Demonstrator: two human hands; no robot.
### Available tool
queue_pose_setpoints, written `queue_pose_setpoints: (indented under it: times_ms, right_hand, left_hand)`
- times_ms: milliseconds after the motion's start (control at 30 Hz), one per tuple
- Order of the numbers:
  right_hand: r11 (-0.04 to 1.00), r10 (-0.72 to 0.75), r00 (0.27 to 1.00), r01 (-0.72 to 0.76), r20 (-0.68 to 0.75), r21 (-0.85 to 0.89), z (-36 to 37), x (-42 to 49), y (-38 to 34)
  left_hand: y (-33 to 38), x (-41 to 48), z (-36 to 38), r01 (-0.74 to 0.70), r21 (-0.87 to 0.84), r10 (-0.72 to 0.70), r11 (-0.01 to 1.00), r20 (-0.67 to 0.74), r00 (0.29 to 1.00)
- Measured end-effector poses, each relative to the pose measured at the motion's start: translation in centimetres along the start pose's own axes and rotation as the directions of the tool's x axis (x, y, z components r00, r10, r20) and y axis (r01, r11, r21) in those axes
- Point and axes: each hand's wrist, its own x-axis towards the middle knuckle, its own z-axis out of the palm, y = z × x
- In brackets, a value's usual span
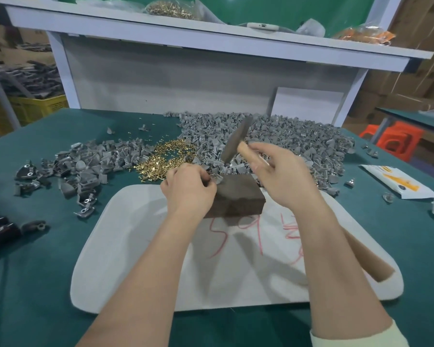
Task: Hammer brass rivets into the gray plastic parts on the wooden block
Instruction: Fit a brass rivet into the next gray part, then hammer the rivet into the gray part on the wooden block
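The right hand has its fingers curled around the wooden handle of the hammer, close under the head. The metal head is blurred and stands above the far edge of the wooden block, tilted, and does not touch it. The left hand is at the far left corner of the block, and its fingertips pinch one gray plastic part that sits on that corner. Whether a rivet already stands in the part I cannot tell, because it is too small and the fingers cover it.

The block lies on a white tray with red writing. Behind the left hand is a loose pile of brass rivets. Behind the block is a big heap of gray parts, and a smaller pile spreads to the left on the green table.

I judge that the step in hand is the strike itself: the part is placed and held, and the hammer is lifted. The next move calls for a short, straight blow onto the part. The holding fingers are just beside the place where the head must land, so the blow must be well aimed, and the part must stay flat on the block.
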Motion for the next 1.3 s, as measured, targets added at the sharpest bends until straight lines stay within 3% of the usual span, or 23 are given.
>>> queue_pose_setpoints:
  times_ms: [100,167,233,333,400,500,533,567,633,700,800,933,1000,1100,1200,1300]
  right_hand:
    - [0.994,-0.089,0.979,0.098,-0.184,0.042,-0.4,-0.5,-1.3]
    - [0.991,-0.123,0.97,0.132,-0.211,0.027,-0.5,-0.8,-1.7]
    - [0.987,-0.147,0.987,0.142,-0.07,-0.069,-0.4,-0.9,-1.6]
    - [0.977,-0.058,0.989,0.085,0.139,-0.194,0.0,-0.9,-1.4]
    - [0.982,-0.05,0.996,0.061,0.069,-0.179,-0.2,-0.9,-1.6]
    - [0.994,-0.108,0.973,0.1,-0.204,-0.05,-0.9,-1.2,-2.0]
    - [0.993,-0.116,0.967,0.116,-0.227,-0.015,-1.1,-1.1,-2.0]
    - [0.993,-0.12,0.979,0.119,-0.163,-0.015,-1.1,-1.0,-2.0]
    - [0.992,-0.066,0.992,0.077,0.11,-0.103,-0.6,-1.1,-1.9]
    - [0.979,-0.008,0.98,0.049,0.199,-0.198,-0.3,-1.1,-1.7]
    - [0.98,-0.06,0.997,0.066,0.039,-0.186,-0.5,-1.2,-1.8]
    - [0.996,-0.088,0.964,0.085,-0.253,-0.021,-0.7,-1.0,-1.5]
    - [0.999,-0.035,0.975,0.043,-0.22,0.03,0.0,-0.3,-0.8]
    - [0.99,0.142,0.986,-0.143,-0.087,-0.008,1.7,1.0,1.2]
    - [0.936,0.351,0.936,-0.349,0.033,-0.046,2.6,1.4,3.4]
    - [0.916,0.395,0.915,-0.384,0.086,-0.115,3.1,1.3,4.3]
  left_hand:
    - [0.0,0.1,0.3,0.017,-0.038,-0.018,0.999,-0.027,0.999]
    - [0.1,0.1,0.3,0.033,-0.074,-0.035,0.997,-0.027,0.999]
    - [0.1,0.2,0.3,0.031,-0.077,-0.033,0.997,-0.018,0.999]
    - [-0.1,0.3,0.4,0.033,-0.085,-0.033,0.996,-0.009,0.999]
    - [-0.1,0.2,0.4,0.031,-0.079,-0.032,0.996,-0.018,0.999]
    - [-0.1,0.2,0.4,0.028,-0.085,-0.03,0.996,-0.031,0.999]
    - [-0.1,0.2,0.4,0.032,-0.092,-0.035,0.995,-0.032,0.999]
    - [-0.1,0.3,0.4,0.038,-0.095,-0.041,0.995,-0.03,0.999]
    - [-0.1,0.3,0.3,0.045,-0.092,-0.047,0.995,-0.026,0.999]
    - [-0.1,0.1,0.3,0.036,-0.089,-0.038,0.995,-0.018,0.999]
    - [-0.1,0.0,0.2,0.021,-0.075,-0.023,0.997,-0.024,0.999]
    - [0.0,0.2,0.2,0.019,-0.053,-0.021,0.998,-0.033,0.999]
    - [0.0,0.2,0.3,0.02,-0.047,-0.021,0.999,-0.007,1.0]
    - [0.0,0.2,0.0,0.022,-0.078,-0.021,0.997,0.012,1.0]
    - [0.1,0.1,-0.1,0.016,-0.07,-0.012,0.997,0.056,0.998]
    - [0.2,0.0,0.0,-0.004,-0.056,0.009,0.998,0.083,0.997]
